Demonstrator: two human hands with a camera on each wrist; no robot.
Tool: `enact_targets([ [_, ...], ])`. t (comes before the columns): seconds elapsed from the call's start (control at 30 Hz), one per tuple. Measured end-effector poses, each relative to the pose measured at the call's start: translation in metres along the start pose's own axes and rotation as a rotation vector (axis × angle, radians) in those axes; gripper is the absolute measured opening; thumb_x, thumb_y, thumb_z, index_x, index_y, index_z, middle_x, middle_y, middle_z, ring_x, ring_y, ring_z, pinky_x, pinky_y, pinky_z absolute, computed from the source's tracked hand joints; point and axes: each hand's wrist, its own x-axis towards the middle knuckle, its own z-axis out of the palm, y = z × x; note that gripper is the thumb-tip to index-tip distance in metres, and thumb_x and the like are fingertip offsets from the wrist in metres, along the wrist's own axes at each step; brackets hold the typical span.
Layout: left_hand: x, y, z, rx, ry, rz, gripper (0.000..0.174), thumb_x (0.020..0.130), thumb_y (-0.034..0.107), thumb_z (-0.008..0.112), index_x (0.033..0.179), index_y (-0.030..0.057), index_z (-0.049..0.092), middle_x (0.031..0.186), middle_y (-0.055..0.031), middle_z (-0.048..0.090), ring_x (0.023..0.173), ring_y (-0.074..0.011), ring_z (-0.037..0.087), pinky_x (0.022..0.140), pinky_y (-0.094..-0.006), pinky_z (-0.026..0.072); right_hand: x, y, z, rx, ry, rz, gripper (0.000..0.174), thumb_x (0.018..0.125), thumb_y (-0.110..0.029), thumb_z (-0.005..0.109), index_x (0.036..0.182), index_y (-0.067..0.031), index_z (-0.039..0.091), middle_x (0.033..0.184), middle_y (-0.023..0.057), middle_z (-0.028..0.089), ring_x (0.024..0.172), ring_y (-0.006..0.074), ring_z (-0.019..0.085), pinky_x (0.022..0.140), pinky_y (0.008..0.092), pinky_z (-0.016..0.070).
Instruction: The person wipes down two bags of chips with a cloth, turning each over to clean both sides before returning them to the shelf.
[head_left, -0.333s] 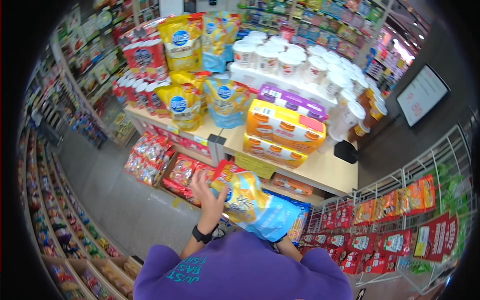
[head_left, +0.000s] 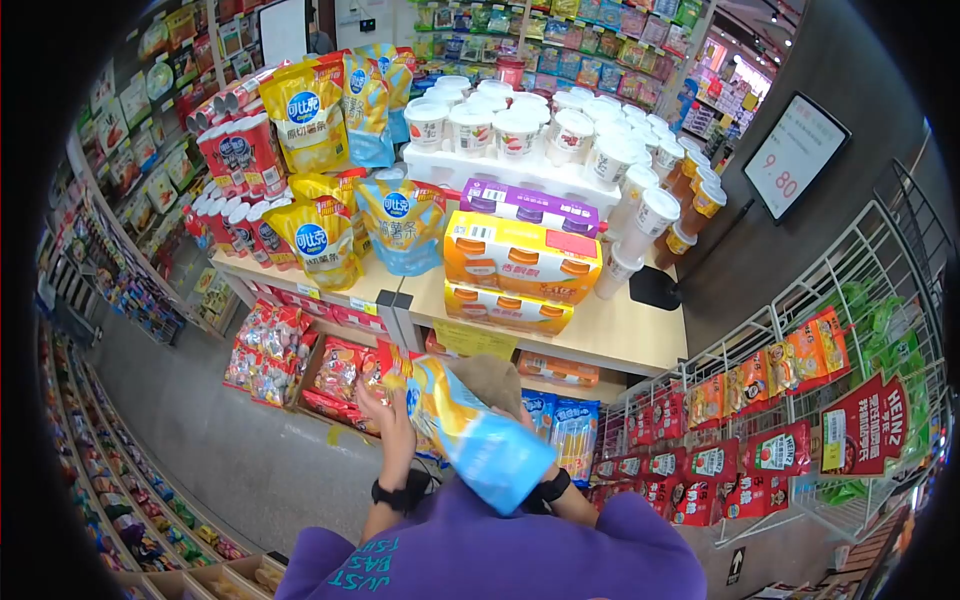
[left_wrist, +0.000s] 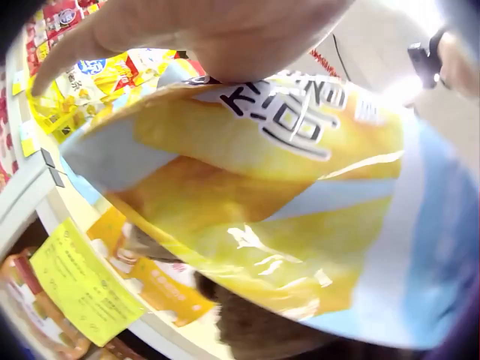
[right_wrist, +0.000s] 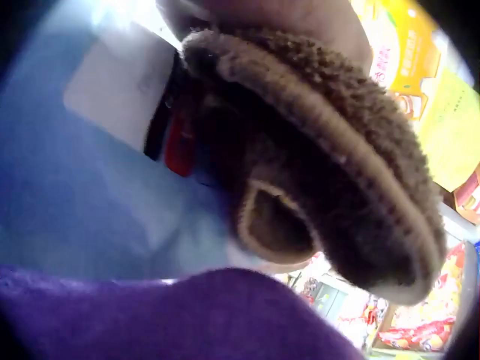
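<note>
A blue and yellow snack bag (head_left: 480,430) lies tilted in front of the purple shirt. My left hand (head_left: 388,415) touches its upper left end with fingers extended; the left wrist view shows that hand (left_wrist: 225,34) along the bag's printed face (left_wrist: 262,195). Behind the bag is a brown fuzzy item (head_left: 480,378), its dark opening edged in tan in the right wrist view (right_wrist: 375,135). Skin of my right hand (right_wrist: 300,22) shows above and below this item, which it grips beside the bag; most of its fingers are hidden.
A wooden display table (head_left: 640,325) holds snack bags (head_left: 325,240), lidded cups (head_left: 520,135) and orange boxed packs (head_left: 520,260). A wire rack (head_left: 750,360) with red packets stands at the right. Candy boxes (head_left: 340,375) sit on the floor at the left.
The bag has turned, with its blue end pointing more steeply down. The brown fuzzy item has come into sight behind it. The head view has shifted, showing more of the table and price sign.
</note>
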Motion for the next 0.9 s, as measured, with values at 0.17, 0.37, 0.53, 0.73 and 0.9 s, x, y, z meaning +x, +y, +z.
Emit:
enact_targets([
  [0.17, 0.023, -0.036, 0.029, 0.021, -0.466, 0.205, 0.031, 0.09, 0.026, 0.048, 0.096, -0.0041, 0.052, 0.09, -0.0257, 0.055, 0.086, -0.0359, 0.056, 0.071, -0.0402, 0.0422, 0.032, 0.053, -0.004, -0.163, 0.221, -0.256, 0.041, 0.085, -0.012, 0.057, 0.123, -0.0006, 0.044, 0.113, 0.0088, 0.056, 0.101, 0.0159, 0.054, 0.084, 0.028, 0.0439],
  [0.37, 0.015, 0.026, 0.02, -0.084, -0.68, -0.208, 0.036, 0.092, 0.03, 0.046, 0.102, -0.004, 0.056, 0.085, -0.0149, 0.061, 0.08, -0.0179, 0.059, 0.07, -0.0331, 0.0454, 0.049, 0.048, 0.001, -0.101, 0.243, -0.312, 0.039, 0.087, -0.011, 0.052, 0.123, 0.0003, 0.043, 0.116, 0.0097, 0.054, 0.103, 0.018, 0.053, 0.09, 0.0286, 0.0403],
  [0.53, -0.02, 0.047, -0.005, 0.073, -0.806, 0.321, 0.092, 0.068, 0.038, 0.072, 0.136, -0.001, 0.024, 0.135, -0.0227, 0.034, 0.124, -0.0331, 0.035, 0.102, -0.0363, 0.0292, 0.05, 0.026, 0.019, -0.209, 0.29, -0.457, 0.039, 0.084, -0.006, 0.052, 0.121, 0.0025, 0.043, 0.123, 0.0132, 0.047, 0.112, 0.0222, 0.047, 0.095, 0.0325, 0.0366],
  [0.73, -0.02, 0.046, -0.01, -0.24, -0.618, 0.101, 0.093, 0.069, 0.027, 0.072, 0.139, 0.0013, 0.017, 0.14, -0.0204, 0.027, 0.132, -0.0298, 0.025, 0.106, -0.0356, 0.0229, 0.04, 0.0, 0.051, -0.635, 0.218, -0.772, 0.037, 0.078, 0.0, 0.053, 0.115, 0.0019, 0.047, 0.129, 0.0172, 0.041, 0.118, 0.029, 0.041, 0.099, 0.0372, 0.0321],
  [0.9, -0.005, 0.03, -0.012, -0.769, -0.552, -0.256, 0.069, 0.085, 0.016, 0.056, 0.14, 0.0042, 0.017, 0.141, -0.0109, 0.028, 0.128, -0.0232, 0.031, 0.104, -0.0343, 0.0276, -0.006, -0.048, 0.077, -1.063, -0.362, -1.062, 0.047, 0.063, 0.002, 0.057, 0.109, -0.0073, 0.059, 0.125, 0.0187, 0.046, 0.115, 0.0355, 0.044, 0.096, 0.04, 0.034],
])
